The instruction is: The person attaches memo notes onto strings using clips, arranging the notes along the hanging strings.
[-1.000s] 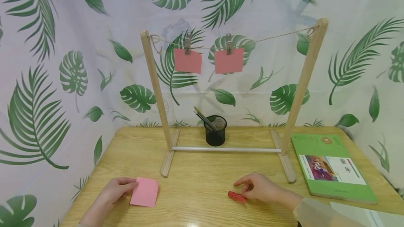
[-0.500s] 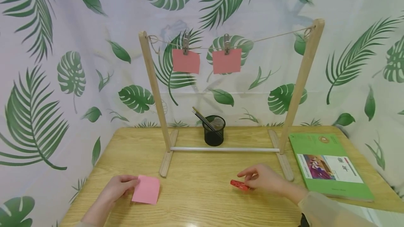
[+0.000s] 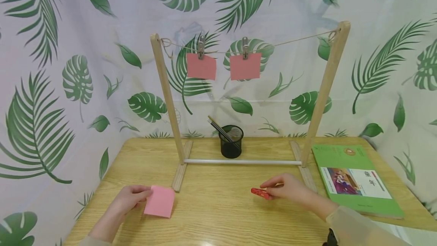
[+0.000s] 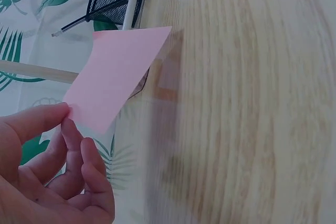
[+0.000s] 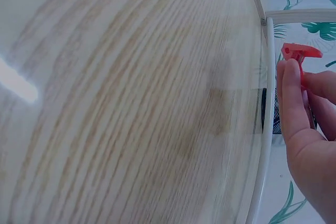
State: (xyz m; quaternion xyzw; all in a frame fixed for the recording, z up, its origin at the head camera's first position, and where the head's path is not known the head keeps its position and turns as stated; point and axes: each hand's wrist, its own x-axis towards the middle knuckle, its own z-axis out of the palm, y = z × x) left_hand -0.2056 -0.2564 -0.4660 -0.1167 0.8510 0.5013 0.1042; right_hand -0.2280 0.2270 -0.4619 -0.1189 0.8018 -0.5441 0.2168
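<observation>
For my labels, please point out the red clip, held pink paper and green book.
Red clip (image 3: 260,193): head view, on its body.
Held pink paper (image 4: 111,76): left wrist view, sheet's middle.
Green book (image 3: 356,181): head view, on its cover.

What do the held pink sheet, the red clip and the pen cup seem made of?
Pink sheet: probably paper, matte; it is thin, shine-free and gently bent.
Red clip: likely plastic, bright and evenly coloured; painted metal is possible.
Pen cup: black mesh showing a fine grid, probably metal wire; plastic is possible.

The green book (image 3: 356,182) bears the Chinese characters 童年 on its cover; the smaller print is too tiny to read.
</observation>
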